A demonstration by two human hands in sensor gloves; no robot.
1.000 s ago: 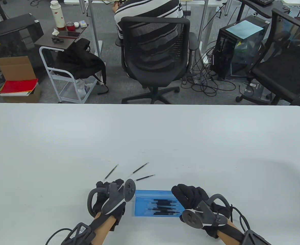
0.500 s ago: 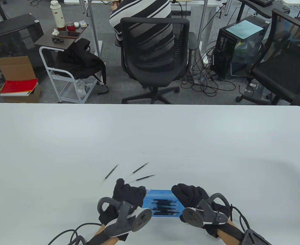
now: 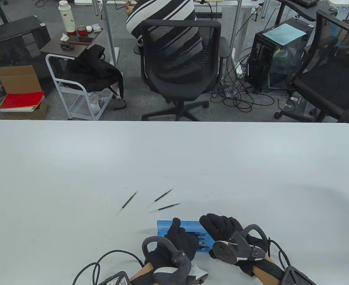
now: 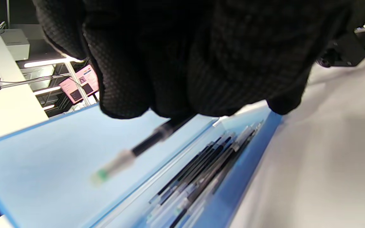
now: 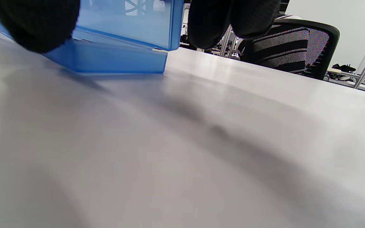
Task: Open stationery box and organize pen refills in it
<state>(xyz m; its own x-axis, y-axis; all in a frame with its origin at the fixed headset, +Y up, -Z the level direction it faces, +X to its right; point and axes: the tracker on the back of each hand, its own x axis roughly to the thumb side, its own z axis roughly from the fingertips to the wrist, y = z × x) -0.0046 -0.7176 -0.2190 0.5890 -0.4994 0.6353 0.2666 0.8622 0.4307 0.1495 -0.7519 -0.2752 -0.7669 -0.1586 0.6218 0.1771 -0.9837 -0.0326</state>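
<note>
Near the front edge of the white table (image 3: 73, 166), the blue stationery box (image 3: 162, 224) stands open, its lid raised toward the far side. My left hand (image 3: 179, 239) is over the box tray; the left wrist view shows its fingers (image 4: 122, 79) curled and pinching one pen refill (image 4: 144, 144), which juts out below the fingertips above the lid's inner face, blurred, with a green tip. A row of pen refills in the tray (image 4: 201, 177) lies lengthwise along the base, packed side by side. My right hand (image 3: 222, 228) is at the right end of the box, fingers bent over that end; the right wrist view shows gloved fingertips (image 5: 214, 22) close to the raised lid's corner, and the thumb (image 5: 33, 22) low against the base. I cannot tell whether these grip the box or merely rest on it. Three loose refills (image 3: 164, 196) lie on the table just beyond the box, apart from each other and slanted. Beyond the table, a person sits in a black mesh office chair (image 3: 180, 53), back turned.
</note>
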